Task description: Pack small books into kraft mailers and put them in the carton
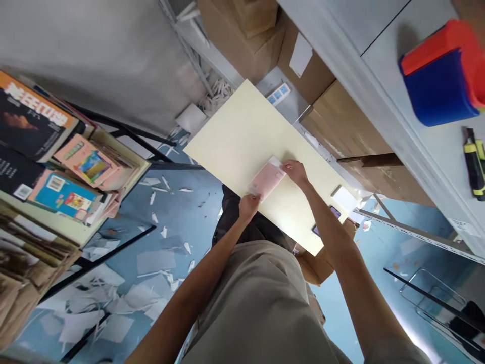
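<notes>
A pale cream tabletop stretches out before me, with a flat pink booklet lying on it at a slant. What looks like clear film shows along the booklet's edges. My left hand pinches its near corner by the table's edge. At the opposite, upper right corner my right hand is closed, its fingertips on the booklet's edge. A phone, partly covered by my right forearm, lies toward the right end of the table, near a small white stack.
Stacked books fill a shelf on the left. Cardboard boxes and a power strip line the far side. A red and blue holder and a yellow-black cutter sit on the upper right surface. Paper scraps litter the floor.
</notes>
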Action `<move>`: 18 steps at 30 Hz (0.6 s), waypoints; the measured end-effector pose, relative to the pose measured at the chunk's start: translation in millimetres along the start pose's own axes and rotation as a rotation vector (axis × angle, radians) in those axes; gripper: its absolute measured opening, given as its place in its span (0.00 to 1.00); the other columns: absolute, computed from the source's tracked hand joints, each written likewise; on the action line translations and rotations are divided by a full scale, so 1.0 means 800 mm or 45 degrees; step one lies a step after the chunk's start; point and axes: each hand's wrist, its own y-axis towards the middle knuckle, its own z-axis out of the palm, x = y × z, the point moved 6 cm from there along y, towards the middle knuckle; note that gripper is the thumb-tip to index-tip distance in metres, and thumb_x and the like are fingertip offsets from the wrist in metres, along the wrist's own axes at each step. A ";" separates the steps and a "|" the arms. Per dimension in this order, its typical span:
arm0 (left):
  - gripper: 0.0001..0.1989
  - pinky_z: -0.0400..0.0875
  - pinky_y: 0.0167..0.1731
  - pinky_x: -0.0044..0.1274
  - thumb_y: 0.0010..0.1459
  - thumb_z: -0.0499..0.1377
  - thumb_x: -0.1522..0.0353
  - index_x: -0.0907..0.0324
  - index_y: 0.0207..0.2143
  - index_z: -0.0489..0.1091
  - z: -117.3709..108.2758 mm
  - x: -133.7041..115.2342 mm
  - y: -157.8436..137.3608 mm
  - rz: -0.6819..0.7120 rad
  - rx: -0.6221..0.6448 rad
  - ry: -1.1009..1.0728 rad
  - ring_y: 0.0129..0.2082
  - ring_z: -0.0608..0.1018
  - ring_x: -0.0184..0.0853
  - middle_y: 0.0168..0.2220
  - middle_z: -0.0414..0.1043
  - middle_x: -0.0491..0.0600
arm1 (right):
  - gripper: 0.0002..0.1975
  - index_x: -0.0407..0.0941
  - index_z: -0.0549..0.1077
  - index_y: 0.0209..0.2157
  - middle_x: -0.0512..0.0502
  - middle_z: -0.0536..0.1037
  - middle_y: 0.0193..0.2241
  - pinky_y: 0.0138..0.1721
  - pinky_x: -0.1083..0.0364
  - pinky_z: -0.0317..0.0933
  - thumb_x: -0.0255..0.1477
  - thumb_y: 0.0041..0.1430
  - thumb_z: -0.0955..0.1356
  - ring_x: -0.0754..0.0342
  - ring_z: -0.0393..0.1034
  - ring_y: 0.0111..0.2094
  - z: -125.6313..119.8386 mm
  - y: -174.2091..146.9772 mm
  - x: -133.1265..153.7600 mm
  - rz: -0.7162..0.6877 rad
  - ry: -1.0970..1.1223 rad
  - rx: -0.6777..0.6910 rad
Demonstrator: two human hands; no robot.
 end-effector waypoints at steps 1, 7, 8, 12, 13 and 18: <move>0.24 0.65 0.34 0.26 0.75 0.54 0.57 0.59 0.29 0.78 0.000 -0.003 0.000 0.013 0.019 0.055 0.39 0.84 0.43 0.36 0.83 0.57 | 0.04 0.47 0.84 0.41 0.45 0.89 0.40 0.51 0.50 0.77 0.29 0.67 0.74 0.48 0.84 0.43 0.000 -0.005 0.001 0.016 0.016 -0.007; 0.19 0.71 0.41 0.25 0.74 0.57 0.61 0.62 0.34 0.80 -0.006 -0.023 -0.010 0.091 0.198 0.315 0.44 0.86 0.44 0.38 0.84 0.60 | 0.09 0.49 0.82 0.48 0.45 0.89 0.45 0.54 0.49 0.76 0.26 0.69 0.71 0.47 0.84 0.48 -0.018 -0.043 0.009 0.053 0.033 -0.134; 0.19 0.71 0.39 0.24 0.73 0.58 0.62 0.61 0.31 0.78 -0.007 -0.029 -0.015 0.106 0.255 0.342 0.40 0.86 0.42 0.34 0.84 0.58 | 0.10 0.49 0.82 0.49 0.45 0.89 0.45 0.54 0.48 0.75 0.26 0.69 0.71 0.47 0.84 0.48 -0.026 -0.053 0.011 0.042 0.021 -0.167; 0.22 0.70 0.30 0.22 0.73 0.58 0.63 0.59 0.24 0.73 -0.006 -0.080 -0.044 0.206 0.466 0.425 0.23 0.80 0.34 0.24 0.79 0.50 | 0.10 0.49 0.82 0.48 0.44 0.88 0.44 0.54 0.48 0.75 0.27 0.69 0.70 0.45 0.83 0.47 -0.071 -0.110 0.011 0.006 0.041 -0.296; 0.22 0.69 0.29 0.22 0.72 0.57 0.63 0.58 0.23 0.72 -0.004 -0.100 -0.053 0.253 0.498 0.440 0.21 0.79 0.33 0.24 0.79 0.49 | 0.09 0.49 0.82 0.47 0.45 0.88 0.43 0.53 0.48 0.75 0.27 0.69 0.70 0.45 0.83 0.47 -0.085 -0.127 0.012 -0.009 0.059 -0.331; 0.26 0.62 0.28 0.25 0.69 0.58 0.59 0.56 0.17 0.61 0.010 -0.245 -0.107 0.758 0.474 0.380 0.18 0.69 0.30 0.19 0.69 0.44 | 0.07 0.52 0.80 0.38 0.47 0.87 0.38 0.48 0.47 0.75 0.32 0.71 0.69 0.43 0.82 0.43 -0.178 -0.216 0.018 -0.120 0.120 -0.617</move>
